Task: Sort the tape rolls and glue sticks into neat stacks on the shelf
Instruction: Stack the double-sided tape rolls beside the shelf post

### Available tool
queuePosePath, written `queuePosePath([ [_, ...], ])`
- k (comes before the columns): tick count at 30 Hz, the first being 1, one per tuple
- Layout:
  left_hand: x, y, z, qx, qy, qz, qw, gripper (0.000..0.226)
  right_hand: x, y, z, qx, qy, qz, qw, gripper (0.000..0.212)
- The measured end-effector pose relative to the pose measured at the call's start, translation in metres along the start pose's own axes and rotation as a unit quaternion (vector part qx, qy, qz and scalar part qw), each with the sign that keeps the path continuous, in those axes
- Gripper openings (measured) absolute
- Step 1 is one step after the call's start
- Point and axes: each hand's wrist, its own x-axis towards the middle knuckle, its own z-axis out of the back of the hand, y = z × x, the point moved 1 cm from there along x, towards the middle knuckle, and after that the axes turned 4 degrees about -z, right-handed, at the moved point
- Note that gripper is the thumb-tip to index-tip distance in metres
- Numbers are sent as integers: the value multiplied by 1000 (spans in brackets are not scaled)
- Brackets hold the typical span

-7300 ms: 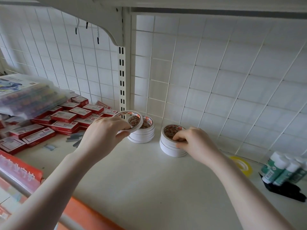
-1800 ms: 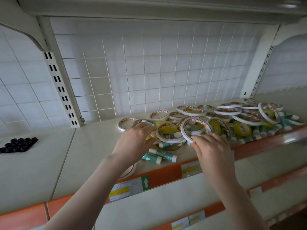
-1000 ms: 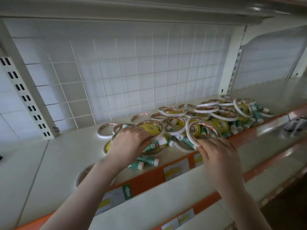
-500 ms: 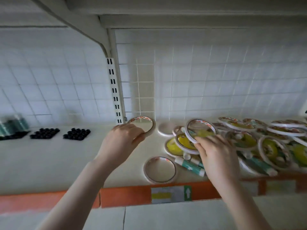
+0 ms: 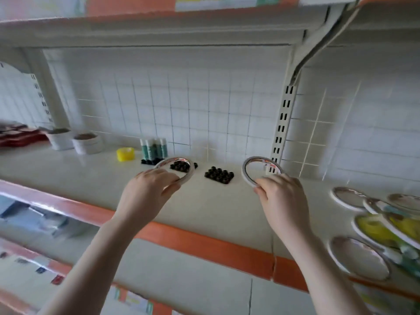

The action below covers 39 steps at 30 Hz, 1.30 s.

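My left hand (image 5: 147,192) grips a thin white tape roll (image 5: 179,168), held above the shelf (image 5: 216,205). In my right hand (image 5: 281,196) I pinch a second white tape roll (image 5: 256,170), tilted on edge. Far back on the left stand two white stacks of tape rolls (image 5: 87,143). A yellow tape roll (image 5: 125,153) sits beside several upright glue sticks (image 5: 154,148). An unsorted heap of tape rolls and glue sticks (image 5: 384,226) lies at the right edge.
Two black holder trays (image 5: 219,175) lie on the shelf between my hands. Red boxes (image 5: 18,136) sit at the far left. A slotted upright post (image 5: 283,126) stands behind my right hand. An orange price rail (image 5: 204,244) fronts the shelf.
Both hands have carried their tape rolls leftward away from the heap, which now sits at the right edge. The sorted stacks and glue sticks have come into view at the back left.
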Motion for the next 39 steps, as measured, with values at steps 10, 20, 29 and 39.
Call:
queuePosePath([
  [10,-47,159,59,45,-2,7,999,28,32,147,-70,61,15,2,998,19],
  [20,-56,285,80,62,-4,16,998,28,86,264,-141,76,47,52,995,18],
  [29,-33,409,82,82,-21,45,995,5,159,356,-228,117,84,76,987,11],
  [39,-10,509,83,65,-16,33,997,11,220,433,-308,132,168,52,976,12],
])
